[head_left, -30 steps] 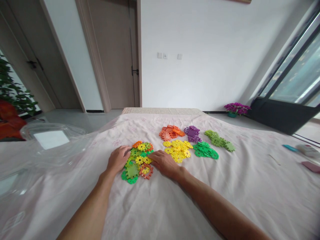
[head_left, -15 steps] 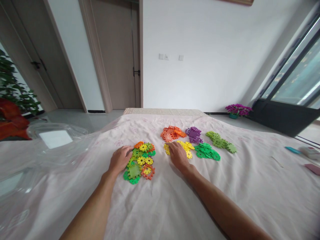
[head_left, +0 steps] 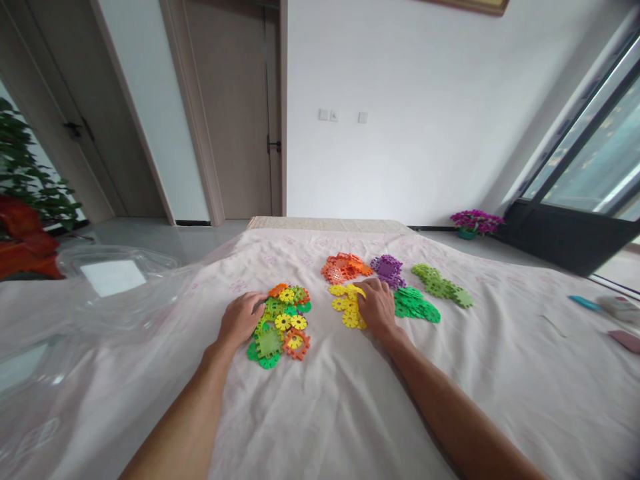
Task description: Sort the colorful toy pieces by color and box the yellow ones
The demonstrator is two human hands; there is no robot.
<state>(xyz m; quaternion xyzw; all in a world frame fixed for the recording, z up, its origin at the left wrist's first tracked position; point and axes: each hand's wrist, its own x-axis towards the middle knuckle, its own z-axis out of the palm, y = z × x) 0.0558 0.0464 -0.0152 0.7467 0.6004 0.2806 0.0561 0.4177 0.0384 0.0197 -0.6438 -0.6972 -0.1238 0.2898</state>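
My left hand (head_left: 242,320) rests on the cloth at the left edge of a mixed pile of plastic interlocking pieces (head_left: 270,341), thumb and fingers apart and nothing held. That pile has green, yellow, orange and some purple discs and toothed squares. Over the right side of the yellow flower-shaped pieces (head_left: 340,304) is my right hand (head_left: 379,307), its fingers curled down against a yellow piece and covering part of the heap. Orange pieces (head_left: 345,268) lie behind the yellow ones, with purple pieces (head_left: 389,268) beside them. Green discs (head_left: 416,305) sit just right of my right hand; light green squares (head_left: 443,285) lie farther right.
A pale patterned cloth (head_left: 300,413) covers the surface. Clear plastic containers (head_left: 150,293) stand at the left. Toward the right edge lie a thin strip (head_left: 554,325), a blue item (head_left: 585,302) and a pink item (head_left: 625,339). Beyond are doors and a wall.
My right hand has shifted right across the yellow pieces, uncovering those on the left, which now lie more spread out. The left hand and mixed pile look unmoved.
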